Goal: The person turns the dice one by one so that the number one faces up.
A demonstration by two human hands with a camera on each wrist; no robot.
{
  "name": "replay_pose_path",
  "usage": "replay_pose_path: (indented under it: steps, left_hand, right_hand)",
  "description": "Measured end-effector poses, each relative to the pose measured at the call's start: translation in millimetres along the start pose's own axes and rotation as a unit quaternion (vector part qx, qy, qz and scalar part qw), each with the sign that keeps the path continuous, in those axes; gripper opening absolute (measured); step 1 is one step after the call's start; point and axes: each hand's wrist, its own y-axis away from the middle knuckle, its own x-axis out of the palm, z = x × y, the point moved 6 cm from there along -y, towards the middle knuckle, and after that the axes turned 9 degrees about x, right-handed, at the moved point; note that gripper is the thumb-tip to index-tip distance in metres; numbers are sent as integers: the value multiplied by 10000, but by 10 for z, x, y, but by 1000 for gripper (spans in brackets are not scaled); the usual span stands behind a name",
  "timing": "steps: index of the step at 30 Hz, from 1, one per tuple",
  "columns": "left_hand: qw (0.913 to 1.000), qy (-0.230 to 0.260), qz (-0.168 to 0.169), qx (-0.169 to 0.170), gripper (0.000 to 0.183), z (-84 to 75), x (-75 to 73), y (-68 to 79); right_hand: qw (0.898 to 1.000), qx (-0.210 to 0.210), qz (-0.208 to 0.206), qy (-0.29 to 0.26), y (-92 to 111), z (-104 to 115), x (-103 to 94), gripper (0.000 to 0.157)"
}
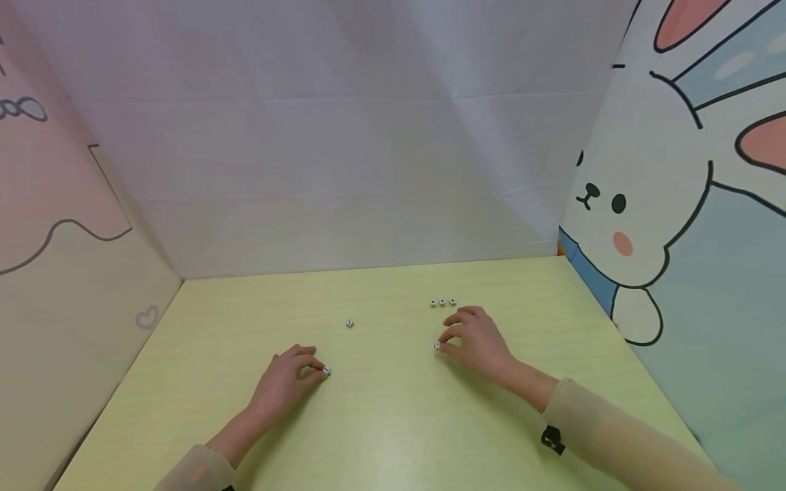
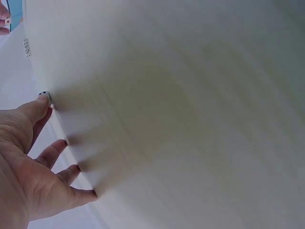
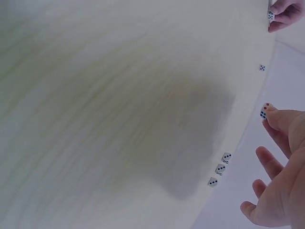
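In the head view my left hand [image 1: 287, 383] pinches a small white die [image 1: 327, 370] between thumb and index finger, low over the table. The left wrist view shows that die [image 2: 45, 96] at the thumb tip, with the other fingertips right at the tabletop. My right hand [image 1: 477, 342] pinches another white die [image 1: 438, 346]; in the right wrist view this die [image 3: 265, 111] has red and dark pips. A loose die [image 1: 350, 323] lies between the hands, farther back. Three dice [image 1: 442, 302] stand in a short row just beyond the right hand.
The pale yellow table [image 1: 381, 436] ends at a white cloth backdrop [image 1: 344, 150]. A pink and cream panel [image 1: 61, 327] borders it on the left, and a panel with a cartoon rabbit [image 1: 645, 225] on the right. A black item [image 1: 552, 440] hangs at the right cuff.
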Motion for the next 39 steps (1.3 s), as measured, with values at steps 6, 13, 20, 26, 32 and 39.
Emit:
replay_pose_path:
  steps: [6,13,20,26,32,39]
  left_hand:
    - [10000,11,11,-8,5,2,5,-3]
    - [10000,-8,15,-29,5,6,5,-8]
    - [10000,-5,26,-12,5,2,2,-4]
    - [10000,6,22,-13,5,2,0,0]
    - [10000,-2,19,-3,5,6,2,2]
    - [10000,-8,45,-6,5,0,7,8]
  right_hand:
    - [9951,240,-25,-956,-31,-24,-114,8]
    - [9765,676,221,-2032,-63,-75,-137,12]
    - [9553,908,436,-2781,-53,-94,-110,16]
    - [9396,1193,569,-3157,-26,-122,-31,20]
    - [9392,1378,687,-3068,-1,-169,72,18]
    - [9689,1150,569,-2114,72,-189,184,8]
